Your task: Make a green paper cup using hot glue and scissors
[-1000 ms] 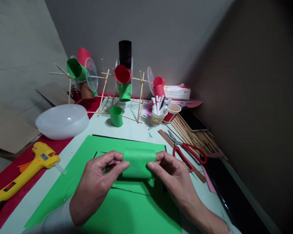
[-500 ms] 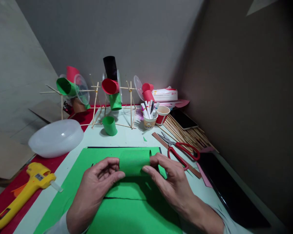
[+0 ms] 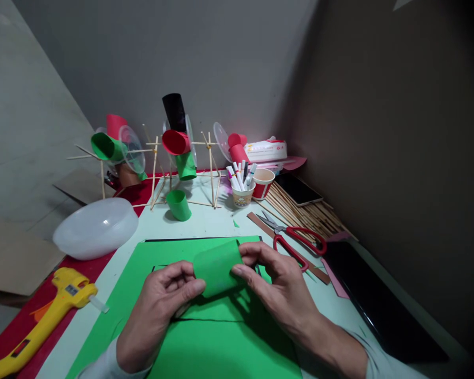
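Between my two hands, a curved piece of green paper (image 3: 218, 268) is held above green sheets (image 3: 229, 350) lying on the table. My left hand (image 3: 168, 302) pinches its left end, thumb in front and fingers behind. At the other end, my right hand (image 3: 278, 284) grips the edge between thumb and fingers. The piece tilts, its right end higher than its left. Whether it closes into a full tube is hidden. A short green paper tube (image 3: 178, 205) stands upright beyond the sheets.
Left are a yellow glue gun (image 3: 59, 310) and a white plastic bowl (image 3: 97, 229). Stick frames (image 3: 155, 168) with coloured tubes stand behind. To the right lie scissors (image 3: 300, 239), wooden sticks (image 3: 316, 213) and a black panel (image 3: 379, 300). A cup of markers (image 3: 243, 196) stands at the back.
The green paper has tipped from nearly level to slanted, its left end lowered. Both hands still hold its ends. The view has shifted slightly.
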Demonstrator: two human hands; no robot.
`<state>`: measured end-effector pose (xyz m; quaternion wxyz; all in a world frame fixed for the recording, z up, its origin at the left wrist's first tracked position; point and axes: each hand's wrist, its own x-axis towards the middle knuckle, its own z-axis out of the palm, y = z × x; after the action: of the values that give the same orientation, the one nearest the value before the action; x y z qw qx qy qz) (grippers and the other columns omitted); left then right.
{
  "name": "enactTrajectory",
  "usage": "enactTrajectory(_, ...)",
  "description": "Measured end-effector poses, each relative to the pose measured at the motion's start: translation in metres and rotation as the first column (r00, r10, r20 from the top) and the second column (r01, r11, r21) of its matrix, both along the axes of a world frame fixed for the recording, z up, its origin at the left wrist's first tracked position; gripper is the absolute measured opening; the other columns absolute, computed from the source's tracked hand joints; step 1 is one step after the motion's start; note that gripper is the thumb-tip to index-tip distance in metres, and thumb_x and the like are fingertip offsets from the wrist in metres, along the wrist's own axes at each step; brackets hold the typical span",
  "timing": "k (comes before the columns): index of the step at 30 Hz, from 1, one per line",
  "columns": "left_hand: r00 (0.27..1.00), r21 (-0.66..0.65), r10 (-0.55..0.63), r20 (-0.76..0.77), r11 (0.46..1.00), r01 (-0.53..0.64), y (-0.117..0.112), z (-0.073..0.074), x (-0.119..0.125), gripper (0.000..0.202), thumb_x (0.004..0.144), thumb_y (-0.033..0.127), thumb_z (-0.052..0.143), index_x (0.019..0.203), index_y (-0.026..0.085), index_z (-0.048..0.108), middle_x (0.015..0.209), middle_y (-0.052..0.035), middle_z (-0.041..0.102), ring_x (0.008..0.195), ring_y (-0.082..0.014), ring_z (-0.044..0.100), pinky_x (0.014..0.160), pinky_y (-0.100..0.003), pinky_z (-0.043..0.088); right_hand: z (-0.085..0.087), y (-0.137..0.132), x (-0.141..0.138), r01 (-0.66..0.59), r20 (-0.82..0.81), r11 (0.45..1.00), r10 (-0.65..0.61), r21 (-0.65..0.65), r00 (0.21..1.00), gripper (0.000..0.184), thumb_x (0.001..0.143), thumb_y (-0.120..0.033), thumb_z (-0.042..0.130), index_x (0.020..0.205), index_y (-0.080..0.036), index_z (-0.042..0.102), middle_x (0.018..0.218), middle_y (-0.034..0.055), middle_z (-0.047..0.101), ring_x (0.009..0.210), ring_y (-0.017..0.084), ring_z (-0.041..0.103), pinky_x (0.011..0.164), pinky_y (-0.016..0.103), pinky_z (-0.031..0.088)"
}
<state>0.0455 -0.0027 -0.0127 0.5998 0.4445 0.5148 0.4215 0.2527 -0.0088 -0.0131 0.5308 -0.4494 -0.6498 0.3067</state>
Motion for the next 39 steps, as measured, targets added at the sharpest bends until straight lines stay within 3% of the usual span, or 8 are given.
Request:
enactTrajectory(8,0.962,-0.139,0.152,0.226,0.983,-0.123,0.002,0.008,0.007,0.047,0.05,0.031,0.096,0.079,0.017,0.061,0.056,0.0105,0.047,0.043,-0.0011,0.031,0.04,-0.014,0.024,0.006,-0.002,0.0,-0.047,-0.121,0.998,0.042,-0.044,0.992,0.041,0.084,-0.02,0.072,0.119,-0.022,0.052,0.087,-0.0013,0.071,0.083,0.015,0.067,0.083,0.03,0.051)
enactTrajectory(15,0.968,-0.089,0.157,0.198,0.986,-0.141,0.004,0.009,0.008,0.052,0.049,0.036,0.096,0.081,0.016,0.06,0.057,0.0112,0.044,0.043,-0.0003,0.028,0.037,-0.013,0.024,0.005,-0.001,0.0,-0.045,-0.102,0.999,0.045,0.002,0.994,0.019,0.082,-0.018,0.073,0.099,-0.021,0.064,0.088,0.0001,0.068,0.077,0.013,0.067,0.074,0.024,0.053)
enactTrajectory(19,0.985,0.068,0.1,0.142,0.992,-0.11,0.004,0.006,0.002,0.054,0.067,0.037,0.087,0.111,0.025,0.058,0.07,0.0092,0.053,0.045,-0.0018,0.033,0.039,-0.013,0.027,0.006,0.001,0.0,-0.088,-0.21,0.991,0.064,-0.102,0.976,0.017,0.081,-0.02,0.074,0.096,-0.02,0.065,0.082,-0.0007,0.068,0.075,0.013,0.066,0.068,0.022,0.052)
enactTrajectory(21,0.996,0.189,0.092,0.01,0.978,-0.092,0.003,0.006,-0.003,0.049,0.078,0.039,0.077,0.121,0.029,0.057,0.078,0.0061,0.06,0.049,-0.0045,0.042,0.043,-0.015,0.035,0.008,0.003,0.001,-0.111,-0.286,0.977,0.055,-0.182,0.957,0.018,0.08,-0.022,0.075,0.094,-0.02,0.066,0.079,-0.0014,0.067,0.072,0.013,0.064,0.064,0.021,0.051)
enactTrajectory(25,0.924,0.481,0.181,-0.337,0.877,0.004,0.0,0.012,-0.007,0.017,0.085,0.034,0.065,0.098,0.028,0.074,0.091,-0.0002,0.072,0.072,-0.0129,0.063,0.066,-0.023,0.05,0.01,0.008,0.003,-0.16,-0.407,0.944,0.03,-0.288,0.913,0.021,0.075,-0.026,0.079,0.091,-0.02,0.066,0.072,-0.0028,0.066,0.067,0.012,0.06,0.061,0.021,0.046)
enactTrajectory(28,0.871,0.587,0.247,-0.425,0.808,0.057,-0.001,0.015,-0.003,0.019,0.083,0.027,0.063,0.097,0.03,0.075,0.093,0.0014,0.074,0.083,-0.0152,0.066,0.077,-0.024,0.049,0.01,0.007,0.002,-0.223,-0.457,0.921,0.057,-0.319,0.888,0.024,0.074,-0.027,0.08,0.092,-0.02,0.066,0.07,-0.0042,0.065,0.064,0.01,0.057,0.059,0.02,0.044)
enactTrajectory(34,0.863,0.452,0.271,-0.425,0.89,-0.057,0.005,0.009,-0.002,0.026,0.081,0.04,0.065,0.099,0.022,0.064,0.078,0.0023,0.058,0.074,-0.0153,0.058,0.072,-0.028,0.045,0.009,0.003,0.002,-0.227,-0.411,0.911,0.071,-0.343,0.909,0.016,0.075,-0.025,0.081,0.087,-0.021,0.07,0.076,-0.0027,0.066,0.068,0.009,0.059,0.061,0.016,0.046)
enactTrajectory(39,0.942,0.246,0.099,-0.32,0.969,-0.019,0.011,0.001,-0.005,0.035,0.087,0.056,0.056,0.093,0.021,0.052,0.075,0.0031,0.053,0.063,-0.0129,0.05,0.055,-0.025,0.042,0.009,0.004,0.014,0.048,-0.414,0.98,-0.125,-0.191,0.901,0.012,0.078,-0.026,0.08,0.085,-0.024,0.07,0.076,-0.0034,0.064,0.067,0.009,0.059,0.06,0.015,0.047)
